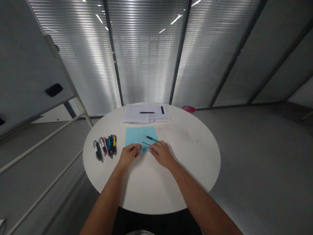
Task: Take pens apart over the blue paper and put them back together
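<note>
A light blue sheet [132, 134] lies on the round white table [192, 140] in front of me. My left hand [130, 156] is at its lower left edge, thumb and fingers pinched together; whatever is between them is too small to name. At the lower right edge rests my right hand [163, 154], fingers curled in and pressed together, their contents hidden. A dark pen piece with a green part [152, 138] lies on the sheet just beyond the right fingers. Between the hands is a thin dark rod like a pen refill [146, 143].
To the left lies a row of several pens [109, 146] in various colours. White papers [135, 114] with a black pen [147, 112] on them are at the table's far side. A whiteboard frame [71, 81] stands at the left, and a pink object [189, 109] is beyond the table.
</note>
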Demonstrator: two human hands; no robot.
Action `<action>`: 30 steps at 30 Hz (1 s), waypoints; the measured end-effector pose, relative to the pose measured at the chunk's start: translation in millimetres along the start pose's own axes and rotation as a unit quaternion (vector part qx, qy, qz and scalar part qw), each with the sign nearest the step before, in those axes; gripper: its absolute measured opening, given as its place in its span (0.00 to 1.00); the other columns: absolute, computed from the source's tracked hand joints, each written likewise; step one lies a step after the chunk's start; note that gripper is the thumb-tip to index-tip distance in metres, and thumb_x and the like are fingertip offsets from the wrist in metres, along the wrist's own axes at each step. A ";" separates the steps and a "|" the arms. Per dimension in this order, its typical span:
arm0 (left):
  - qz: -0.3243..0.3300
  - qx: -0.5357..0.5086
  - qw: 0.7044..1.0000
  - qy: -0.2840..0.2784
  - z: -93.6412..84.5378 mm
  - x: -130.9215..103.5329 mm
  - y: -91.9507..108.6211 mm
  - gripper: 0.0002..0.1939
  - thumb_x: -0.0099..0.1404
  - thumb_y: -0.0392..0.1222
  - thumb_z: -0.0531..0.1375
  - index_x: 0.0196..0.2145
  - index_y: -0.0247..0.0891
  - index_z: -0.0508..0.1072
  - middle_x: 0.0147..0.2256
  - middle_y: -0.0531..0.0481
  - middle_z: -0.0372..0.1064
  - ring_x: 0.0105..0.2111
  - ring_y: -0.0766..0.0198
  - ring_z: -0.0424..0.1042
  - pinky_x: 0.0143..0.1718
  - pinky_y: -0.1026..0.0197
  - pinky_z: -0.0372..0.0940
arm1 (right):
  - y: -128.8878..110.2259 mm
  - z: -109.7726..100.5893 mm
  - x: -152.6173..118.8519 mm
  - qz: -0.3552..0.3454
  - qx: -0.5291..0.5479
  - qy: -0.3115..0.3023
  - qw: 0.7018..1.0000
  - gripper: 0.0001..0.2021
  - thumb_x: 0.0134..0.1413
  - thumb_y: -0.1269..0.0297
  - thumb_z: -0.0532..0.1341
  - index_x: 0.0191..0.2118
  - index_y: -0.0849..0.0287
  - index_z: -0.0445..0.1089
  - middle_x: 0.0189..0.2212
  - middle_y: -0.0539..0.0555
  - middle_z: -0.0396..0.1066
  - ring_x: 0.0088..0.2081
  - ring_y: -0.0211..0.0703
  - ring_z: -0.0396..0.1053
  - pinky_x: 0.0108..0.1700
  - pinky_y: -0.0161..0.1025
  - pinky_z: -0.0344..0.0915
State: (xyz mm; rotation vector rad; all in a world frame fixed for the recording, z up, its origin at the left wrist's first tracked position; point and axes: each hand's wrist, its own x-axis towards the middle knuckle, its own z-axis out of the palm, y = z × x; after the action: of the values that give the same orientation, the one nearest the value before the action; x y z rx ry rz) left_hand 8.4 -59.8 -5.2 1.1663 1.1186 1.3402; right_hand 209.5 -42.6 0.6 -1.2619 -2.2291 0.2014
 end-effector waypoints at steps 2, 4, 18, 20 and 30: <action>-0.002 0.011 1.000 -0.004 0.9 -1.1 2.3 0.18 0.54 0.49 0.66 0.37 0.32 0.78 0.32 0.43 0.75 0.20 0.71 0.61 0.23 0.65 0.55 | -0.8 -0.4 0.1 0.005 0.000 -0.005 1.000 0.09 0.62 0.59 0.57 0.42 0.49 0.74 0.42 0.51 0.74 0.46 0.45 0.63 0.47 0.41 0.54; -0.005 0.019 1.000 -0.012 1.7 -2.0 4.2 0.18 0.54 0.49 0.66 0.36 0.32 0.79 0.32 0.43 0.75 0.20 0.70 0.60 0.23 0.64 0.55 | -0.5 -0.1 0.2 0.001 0.002 -0.003 1.000 0.09 0.62 0.59 0.57 0.43 0.49 0.73 0.42 0.51 0.74 0.46 0.45 0.63 0.47 0.41 0.55; 0.008 0.074 0.995 -0.067 2.8 -4.5 9.9 0.16 0.53 0.50 0.66 0.34 0.36 0.81 0.28 0.46 0.73 0.22 0.68 0.60 0.25 0.64 0.55 | -2.3 7.5 3.1 -0.047 0.014 -0.019 0.999 0.11 0.63 0.59 0.56 0.44 0.52 0.74 0.38 0.51 0.75 0.44 0.42 0.67 0.49 0.40 0.57; 0.015 0.081 0.994 -0.072 2.7 -4.5 9.5 0.15 0.54 0.50 0.65 0.35 0.36 0.81 0.29 0.46 0.74 0.23 0.67 0.61 0.25 0.64 0.56 | -2.3 7.7 2.8 -0.049 0.009 -0.024 0.998 0.11 0.63 0.59 0.56 0.44 0.52 0.74 0.39 0.52 0.75 0.44 0.43 0.67 0.49 0.41 0.57; 0.020 0.103 0.991 -0.087 3.8 -7.1 11.7 0.15 0.57 0.49 0.63 0.36 0.36 0.80 0.28 0.47 0.73 0.23 0.68 0.61 0.26 0.64 0.55 | -2.4 8.9 4.9 -0.042 0.085 -0.014 0.995 0.08 0.61 0.61 0.58 0.39 0.54 0.74 0.35 0.51 0.74 0.41 0.42 0.68 0.48 0.40 0.58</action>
State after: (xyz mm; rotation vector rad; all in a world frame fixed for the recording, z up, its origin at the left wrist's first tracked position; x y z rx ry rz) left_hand 11.2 -67.7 6.3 1.4337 1.1306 1.1472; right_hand 201.0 -38.6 -3.9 -1.0778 -2.2317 0.3703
